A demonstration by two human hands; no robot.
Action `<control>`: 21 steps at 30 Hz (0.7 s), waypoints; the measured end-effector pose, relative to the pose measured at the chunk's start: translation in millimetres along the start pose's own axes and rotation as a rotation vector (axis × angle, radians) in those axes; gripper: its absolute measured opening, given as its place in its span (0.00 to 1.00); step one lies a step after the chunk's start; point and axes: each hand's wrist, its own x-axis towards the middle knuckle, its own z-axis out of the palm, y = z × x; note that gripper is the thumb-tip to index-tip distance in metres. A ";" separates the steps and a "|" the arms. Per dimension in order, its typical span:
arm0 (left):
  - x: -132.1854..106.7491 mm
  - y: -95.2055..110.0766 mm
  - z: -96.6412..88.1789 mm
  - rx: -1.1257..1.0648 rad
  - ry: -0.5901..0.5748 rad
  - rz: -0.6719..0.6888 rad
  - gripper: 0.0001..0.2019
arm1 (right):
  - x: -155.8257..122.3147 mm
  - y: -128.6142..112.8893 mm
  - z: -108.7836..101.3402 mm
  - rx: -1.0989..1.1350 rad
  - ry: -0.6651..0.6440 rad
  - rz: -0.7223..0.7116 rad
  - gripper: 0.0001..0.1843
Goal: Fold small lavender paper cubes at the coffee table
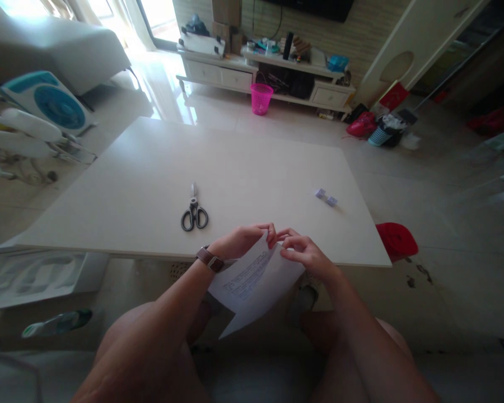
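Note:
Between my hands hangs a white sheet of paper (256,285) with lines of print on it, bent and sloping down over my lap past the table's front edge. My left hand (252,237), with a brown strap watch on the wrist, pinches its top edge. Close beside it, my right hand (304,252) grips the same edge, fingertips almost meeting the left ones. Scissors (194,210) with black handles lie on the white table (235,162), blades pointing away from me. Further right on the tabletop rests a small clear and whitish item (326,197), perhaps a tape dispenser; its kind is unclear.
A red stool (397,240) stands by the table's right front corner. Beyond the table are a pink basket (261,99) and a low white cabinet (235,77). At left sit a blue and white appliance (46,103) and a grey sofa (79,61).

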 end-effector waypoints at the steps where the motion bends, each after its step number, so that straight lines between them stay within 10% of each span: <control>1: -0.1 0.9 -1.9 0.020 0.004 0.000 0.15 | 0.9 0.4 0.6 -0.043 -0.013 0.008 0.14; 9: -16.3 16.1 -27.4 0.322 0.154 0.085 0.22 | 5.1 4.7 -2.3 -0.096 0.197 0.123 0.21; 16: -24.4 14.9 -85.6 0.537 0.890 0.262 0.26 | 14.3 22.2 -38.3 0.151 0.843 -0.014 0.18; 21: 0.1 -29.3 -84.0 0.353 0.763 0.043 0.35 | 17.9 30.2 -52.7 0.362 1.007 -0.093 0.18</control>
